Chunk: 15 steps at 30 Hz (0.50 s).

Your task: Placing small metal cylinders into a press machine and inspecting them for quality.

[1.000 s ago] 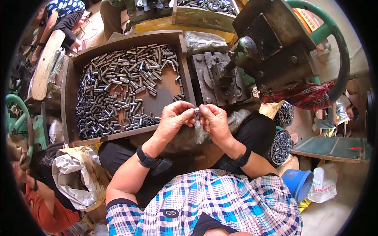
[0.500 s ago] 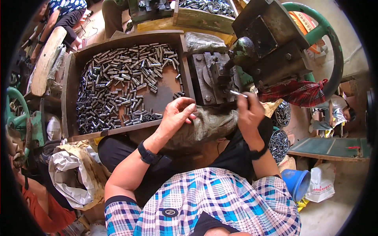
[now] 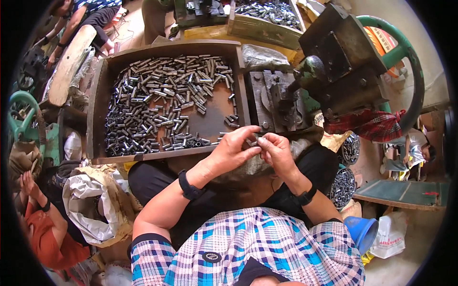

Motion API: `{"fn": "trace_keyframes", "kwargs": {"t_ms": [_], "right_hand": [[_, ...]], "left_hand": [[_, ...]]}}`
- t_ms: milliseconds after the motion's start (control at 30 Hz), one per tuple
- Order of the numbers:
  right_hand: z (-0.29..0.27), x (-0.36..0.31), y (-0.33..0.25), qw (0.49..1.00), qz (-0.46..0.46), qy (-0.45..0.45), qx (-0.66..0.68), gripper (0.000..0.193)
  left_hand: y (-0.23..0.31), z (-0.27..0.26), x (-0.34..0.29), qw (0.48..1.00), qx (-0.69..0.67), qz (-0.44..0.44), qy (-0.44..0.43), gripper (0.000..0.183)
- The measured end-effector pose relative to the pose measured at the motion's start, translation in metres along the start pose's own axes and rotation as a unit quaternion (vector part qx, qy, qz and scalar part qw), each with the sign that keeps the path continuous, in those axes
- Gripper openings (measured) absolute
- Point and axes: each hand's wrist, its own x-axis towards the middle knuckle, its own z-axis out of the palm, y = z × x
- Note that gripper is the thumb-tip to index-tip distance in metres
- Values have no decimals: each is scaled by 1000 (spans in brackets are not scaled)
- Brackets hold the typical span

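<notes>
Just in front of the press, my two hands meet over my lap. Pinched between the thumb and fingers of my right hand (image 3: pixel 277 151) is a small metal tube (image 3: pixel 255 142), mostly hidden by the fingers. Curled around the other end of the tube is my left hand (image 3: pixel 233 151), thumb and fingertips close to it. To the left a shallow brown tray (image 3: pixel 167 155) holds many short metal tubes (image 3: pixel 136 107). Right of the tray stands the press (image 3: pixel 327 71), its dark steel die block (image 3: pixel 285 97) behind my hands.
A green handwheel (image 3: pixel 415 71) curves out at the right, with a red plaid cloth (image 3: pixel 365 125) hanging below it. Containers of small metal parts (image 3: pixel 342 188) stand by my right knee, near a blue bucket (image 3: pixel 361 231). An open white sack (image 3: pixel 78 205) sits left. Other people work nearby.
My right hand has come left and down from beside the die block, bringing the tube to my left hand. My left hand has shifted right to meet it. The view has shifted slightly.
</notes>
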Motion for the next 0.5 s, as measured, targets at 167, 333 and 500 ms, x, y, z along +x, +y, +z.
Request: {"fn": "trace_keyframes", "kwargs": {"t_ms": [167, 333, 500], "right_hand": [[12, 23, -7, 991, 75, -91, -62, 22], [32, 75, -31, 952, -125, -10, -279, 23], [76, 166, -24, 751, -369, -37, -547, 15]], "left_hand": [[-4, -20, -7, 970, 209, 126, -17, 33], [-10, -67, -15, 963, -96, -219, 121, 28], [-11, -121, -25, 856, -309, -266, 318, 19]]}}
